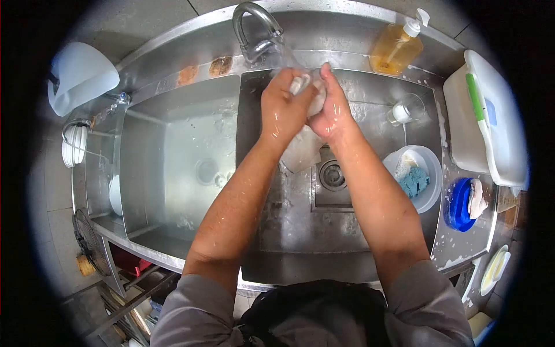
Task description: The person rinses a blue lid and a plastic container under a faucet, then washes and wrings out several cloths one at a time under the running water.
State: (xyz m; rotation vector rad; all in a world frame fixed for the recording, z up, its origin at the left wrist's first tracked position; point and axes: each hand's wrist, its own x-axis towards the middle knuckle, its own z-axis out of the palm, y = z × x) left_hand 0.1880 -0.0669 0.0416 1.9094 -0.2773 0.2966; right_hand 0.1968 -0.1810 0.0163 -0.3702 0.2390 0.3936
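Both my hands are raised under the running faucet (254, 26) over the right sink basin (306, 231). My left hand (283, 107) and my right hand (332, 110) together grip a white cloth (300, 151). The cloth hangs down wet between my wrists, above the drain (332, 174). Water streams from the spout onto my fingers and the bunched top of the cloth.
The left basin (179, 168) holds shallow water. A soap pump bottle (398, 46) stands on the back ledge. In the right basin sit a clear glass (407, 110) and a white bowl (422, 199) with a blue sponge (414, 180). A white tub (491, 121) and blue scrubber (459, 203) lie right.
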